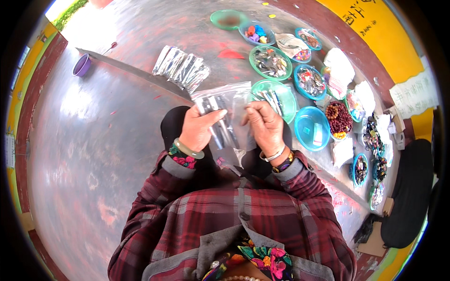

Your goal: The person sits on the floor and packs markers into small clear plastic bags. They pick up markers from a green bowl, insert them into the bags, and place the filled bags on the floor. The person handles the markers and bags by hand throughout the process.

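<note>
My left hand [198, 127] pinches the clear bag [225, 105] of dark sticks upright; my right hand [263, 124] grips its other edge, keeping the mouth spread; bowls [311, 129] sit within reach.

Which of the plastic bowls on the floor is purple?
The small purple bowl, alone at far left, apart from the row of green and blue bowls at right.

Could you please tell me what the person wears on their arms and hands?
Both arms have dark red plaid sleeves with grey cuffs. The left hand is bare, with a pale green bangle and floral band at its wrist; the right hand is bare, with a silver bangle and beaded bracelet.
</note>
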Demonstrator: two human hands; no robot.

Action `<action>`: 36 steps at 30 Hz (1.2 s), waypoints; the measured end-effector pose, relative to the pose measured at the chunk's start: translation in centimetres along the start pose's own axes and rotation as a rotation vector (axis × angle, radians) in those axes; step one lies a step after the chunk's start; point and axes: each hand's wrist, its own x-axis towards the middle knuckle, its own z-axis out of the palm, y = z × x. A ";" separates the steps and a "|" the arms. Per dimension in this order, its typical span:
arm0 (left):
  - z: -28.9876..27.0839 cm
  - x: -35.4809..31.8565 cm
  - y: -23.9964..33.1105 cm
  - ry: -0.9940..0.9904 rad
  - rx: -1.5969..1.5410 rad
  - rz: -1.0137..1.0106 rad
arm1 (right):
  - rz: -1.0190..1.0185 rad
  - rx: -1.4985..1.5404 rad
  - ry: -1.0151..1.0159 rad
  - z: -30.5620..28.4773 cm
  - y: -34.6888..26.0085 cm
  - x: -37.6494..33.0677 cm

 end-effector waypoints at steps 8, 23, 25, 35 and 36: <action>-0.1 -2.7 0.7 0.009 0.306 0.104 | 0.072 -0.114 -0.067 -2.7 1.3 -2.3; -2.1 1.6 -0.3 -0.033 0.306 0.023 | 0.420 -0.837 0.062 -14.4 24.4 1.4; -2.2 1.9 -0.6 -0.062 0.352 -0.010 | 0.346 -0.899 -0.009 -13.4 26.2 3.7; -3.2 3.5 -1.3 -0.167 0.303 -0.079 | 0.441 -1.198 -0.154 -7.4 30.4 10.4; -3.0 3.5 -1.2 -0.160 0.299 -0.077 | 0.432 -1.174 -0.157 -7.7 30.3 10.3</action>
